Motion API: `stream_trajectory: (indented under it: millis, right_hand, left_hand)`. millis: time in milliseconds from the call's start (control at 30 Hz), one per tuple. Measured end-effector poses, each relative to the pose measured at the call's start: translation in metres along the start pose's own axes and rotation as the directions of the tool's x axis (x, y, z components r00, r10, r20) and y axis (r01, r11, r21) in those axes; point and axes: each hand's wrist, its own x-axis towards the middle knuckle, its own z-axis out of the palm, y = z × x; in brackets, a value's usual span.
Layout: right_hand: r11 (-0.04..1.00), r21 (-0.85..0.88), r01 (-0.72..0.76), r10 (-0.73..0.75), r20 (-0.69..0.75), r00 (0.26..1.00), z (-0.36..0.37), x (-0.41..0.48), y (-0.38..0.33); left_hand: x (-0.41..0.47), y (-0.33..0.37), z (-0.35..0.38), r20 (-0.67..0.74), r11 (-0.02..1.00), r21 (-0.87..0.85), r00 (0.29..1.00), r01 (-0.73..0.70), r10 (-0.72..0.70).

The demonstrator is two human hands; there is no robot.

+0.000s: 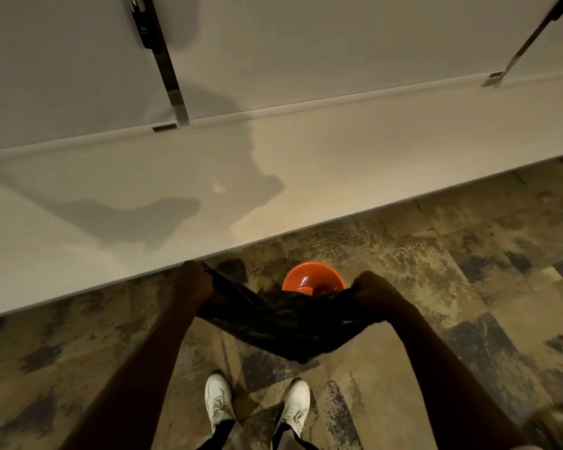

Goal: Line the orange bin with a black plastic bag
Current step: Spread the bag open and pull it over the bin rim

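An orange bin (309,276) stands on the patterned floor just beyond my feet, seen from above, its near rim hidden by the bag. A black plastic bag (286,323) hangs stretched between my two hands, sagging in the middle above the floor in front of the bin. My left hand (194,280) grips the bag's left edge close to the counter's edge. My right hand (369,289) grips the bag's right edge beside the bin's right rim.
A long pale counter (208,196) runs diagonally across the view, its front edge just above my left hand. Two metal supports (173,89) rise from it. The mottled brown carpet (468,271) spreads to the right. My white shoes (218,401) stand below the bag.
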Motion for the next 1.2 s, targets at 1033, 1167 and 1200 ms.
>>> stream_trajectory:
  millis: [1033,1167,1200]
  right_hand:
    - [0.736,0.677,-0.015,0.311,-0.319,0.896,-0.022,-0.013,0.016]
    - [0.438,0.899,0.003,0.414,-0.205,0.887,-0.029,-0.008,0.017]
    - [0.448,0.894,-0.018,0.392,-0.179,0.902,-0.031,-0.009,0.019]
  left_hand:
    - [0.033,-0.006,0.02,-0.126,0.93,-0.364,0.988,0.039,-0.091]
    - [0.041,-0.005,0.031,-0.095,0.99,-0.125,0.994,-0.071,0.059]
    - [0.042,-0.005,0.035,-0.09,0.993,-0.016,0.989,-0.117,0.115]
